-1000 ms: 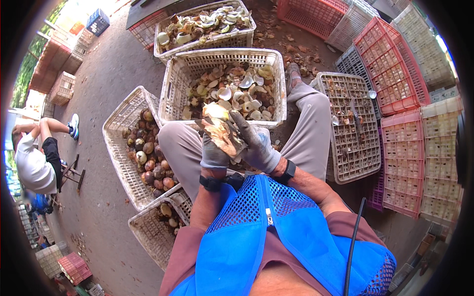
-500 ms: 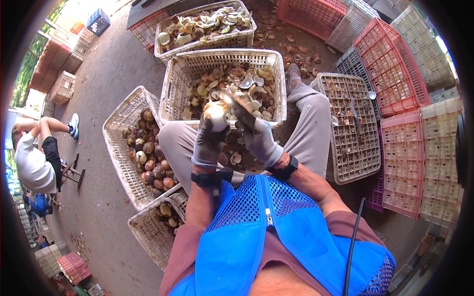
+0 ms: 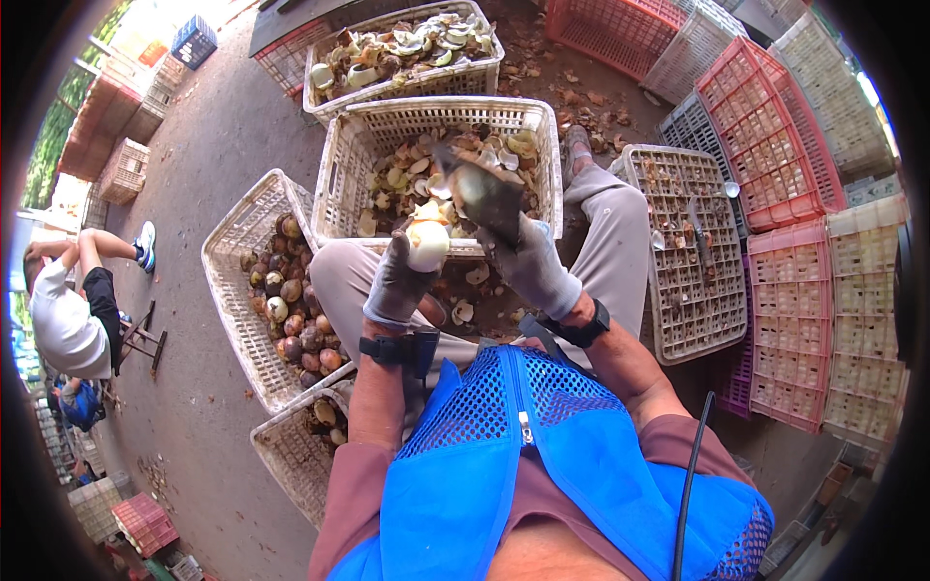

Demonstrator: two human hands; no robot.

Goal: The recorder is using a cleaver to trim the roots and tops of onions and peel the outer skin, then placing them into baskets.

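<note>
My left hand (image 3: 402, 281), in a dirty grey glove, is closed around a round, white, peeled onion (image 3: 427, 246) with a ragged yellowish top. To its right, my right hand (image 3: 523, 266), gloved too, grips a broad dark-bladed knife (image 3: 484, 194); its handle is hidden in the fingers. The blade points up and to the left, apart from the onion. Both hands are between my knees, at the near edge of a white crate (image 3: 339, 179) holding pale peelings and brown skins (image 3: 397, 179).
Left of my knee stands a white crate (image 3: 230, 281) of brown unpeeled onions (image 3: 300, 310). Another crate of peelings (image 3: 407, 48) is behind. An upturned crate (image 3: 693, 310) at right bears a second knife (image 3: 699, 232). Stacked crates (image 3: 790, 320) line the right; a person (image 3: 73, 320) sits far left.
The knife has come away from the onion, rising with its dark flat side now showing. My right hand has shifted slightly right; my left still holds the onion, a little lower.
</note>
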